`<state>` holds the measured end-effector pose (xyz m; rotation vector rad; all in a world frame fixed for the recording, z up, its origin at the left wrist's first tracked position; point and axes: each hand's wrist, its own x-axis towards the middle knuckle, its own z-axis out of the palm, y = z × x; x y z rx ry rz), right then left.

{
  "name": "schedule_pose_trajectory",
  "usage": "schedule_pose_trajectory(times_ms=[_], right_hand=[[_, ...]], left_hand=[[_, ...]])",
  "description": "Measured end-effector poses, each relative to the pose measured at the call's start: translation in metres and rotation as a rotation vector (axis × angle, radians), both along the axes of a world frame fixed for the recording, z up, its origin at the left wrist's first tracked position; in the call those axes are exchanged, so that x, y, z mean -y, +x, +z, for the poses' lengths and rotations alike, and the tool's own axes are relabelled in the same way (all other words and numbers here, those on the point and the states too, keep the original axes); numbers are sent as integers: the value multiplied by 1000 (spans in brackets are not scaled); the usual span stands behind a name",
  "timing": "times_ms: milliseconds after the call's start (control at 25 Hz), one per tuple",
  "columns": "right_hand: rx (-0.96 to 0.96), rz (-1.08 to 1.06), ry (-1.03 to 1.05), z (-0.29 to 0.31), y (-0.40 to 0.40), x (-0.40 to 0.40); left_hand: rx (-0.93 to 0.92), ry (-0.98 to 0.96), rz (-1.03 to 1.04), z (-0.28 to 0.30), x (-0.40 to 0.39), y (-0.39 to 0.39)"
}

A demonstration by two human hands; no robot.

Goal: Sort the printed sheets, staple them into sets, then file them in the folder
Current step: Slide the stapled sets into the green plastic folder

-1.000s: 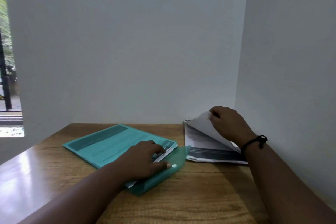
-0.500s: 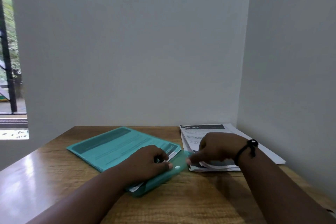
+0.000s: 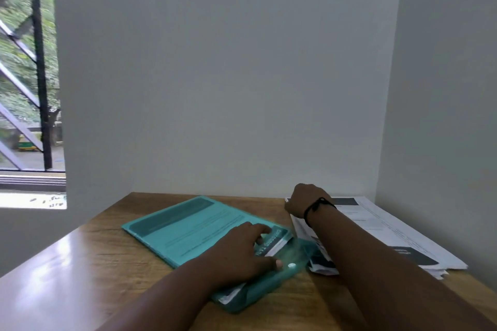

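Filing under way; loose sheets remain outside the folder.

Head view: the translucent teal plastic folder (image 3: 188, 226) lies flat on the brown wooden table (image 3: 88, 258), left of centre, with printed sheets showing through its cover and a white sheet edge poking out at its near open end. The left hand (image 3: 242, 247) rests on that end, fingers spread and pressing the contents down. To the right, against the side wall, a fanned stack of white printed sheets with dark header bands (image 3: 390, 231) sits just beside the folder, its near corner touching the teal flap. The right hand (image 3: 304, 200) hangs over the stack's far end, fingers curled under; whether it pinches a sheet cannot be told. No stapler is in view. Judgement: part is filed, and the right-hand stack awaits filing; whether it is stapled is not visible.
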<state>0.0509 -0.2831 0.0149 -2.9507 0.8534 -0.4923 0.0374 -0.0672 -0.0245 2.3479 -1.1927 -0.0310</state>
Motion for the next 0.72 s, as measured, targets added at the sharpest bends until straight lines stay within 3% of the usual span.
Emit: schedule_pose_trajectory(times_ms=[200, 440, 600, 720], right_hand=[[-90, -111, 38, -15, 37, 16], [-133, -107, -127, -24, 53, 20], [-56, -36, -235, -10, 38, 13], [75, -27, -117, 28, 8, 15]], left_hand=[[-41, 85, 64, -4, -9, 20], [6, 129, 61, -4, -5, 24], [-38, 35, 81, -5, -7, 26], [-61, -86, 92, -5, -6, 29]])
